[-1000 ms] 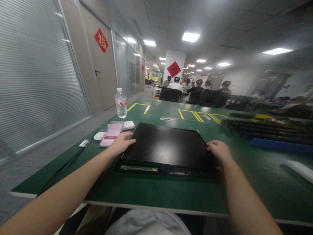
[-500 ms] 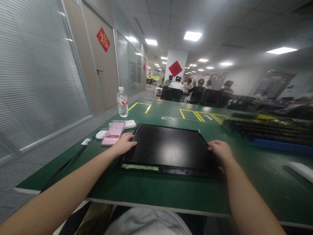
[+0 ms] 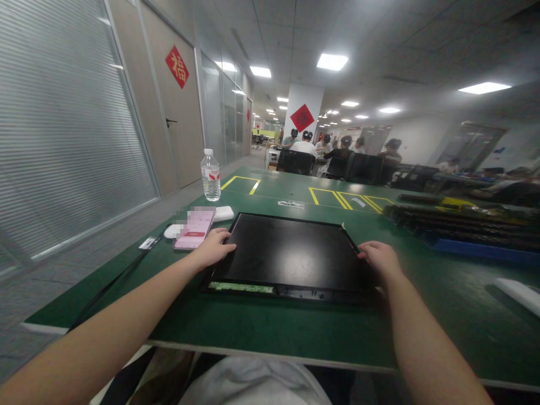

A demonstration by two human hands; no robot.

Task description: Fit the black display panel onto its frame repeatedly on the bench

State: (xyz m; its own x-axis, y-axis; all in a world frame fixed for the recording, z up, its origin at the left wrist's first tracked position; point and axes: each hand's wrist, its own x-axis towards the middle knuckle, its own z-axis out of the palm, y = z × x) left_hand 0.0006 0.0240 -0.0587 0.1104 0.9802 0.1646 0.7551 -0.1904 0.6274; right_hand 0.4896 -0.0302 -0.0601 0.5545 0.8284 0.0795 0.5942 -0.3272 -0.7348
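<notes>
A black flat display panel point(image 3: 291, 247) lies on the green table in front of me, its dark screen facing up and reflecting a light. Along its near edge runs a green circuit board strip point(image 3: 241, 287) at the left. My left hand point(image 3: 216, 247) grips the panel's left edge, thumb on top at the rim. On the opposite side my right hand point(image 3: 380, 260) pinches the right edge between thumb and fingers. The undersides of the fingers are hidden. A small pale tab point(image 3: 343, 226) sticks up at the panel's far right corner.
Left of the panel are a phone point(image 3: 194, 229), a white case point(image 3: 223, 214) and a water bottle point(image 3: 211, 177). A black strap point(image 3: 118, 275) lies at the table's left. Stacked dark frames point(image 3: 455, 225) and a blue piece point(image 3: 485, 250) sit at right. People point(image 3: 304, 145) sit beyond.
</notes>
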